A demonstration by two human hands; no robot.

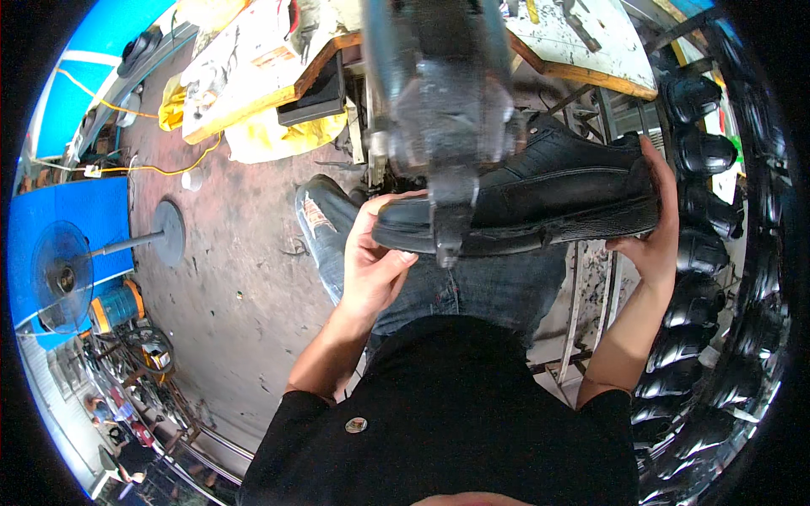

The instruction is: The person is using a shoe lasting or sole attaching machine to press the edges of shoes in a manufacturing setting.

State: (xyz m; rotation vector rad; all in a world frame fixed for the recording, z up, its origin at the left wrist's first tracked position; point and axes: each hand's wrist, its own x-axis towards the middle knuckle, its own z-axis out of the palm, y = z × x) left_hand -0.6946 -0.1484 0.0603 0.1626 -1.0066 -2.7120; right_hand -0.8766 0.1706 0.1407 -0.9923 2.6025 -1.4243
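A black leather shoe (557,181) lies on its side across my lap area, its toe to the left and its heel to the right. My left hand (375,261) is closed around the toe, thumb along the sole edge. At the heel, my right hand (658,228) grips the back of the shoe, fingers behind it and thumb under the sole. The dark metal head of a machine (456,169) comes down in front of the shoe, its narrow tip by the sole edge. Whether the tip touches the sole I cannot tell. The machine hides part of the shoe's forefoot.
A white worktable (582,51) with a cut-out edge surrounds the machine, with scraps on top. Racks of black shoes (696,253) stand close on my right. To the left are a standing fan (67,274), a yellow cable (181,171) and a yellow bag (253,143) under the table.
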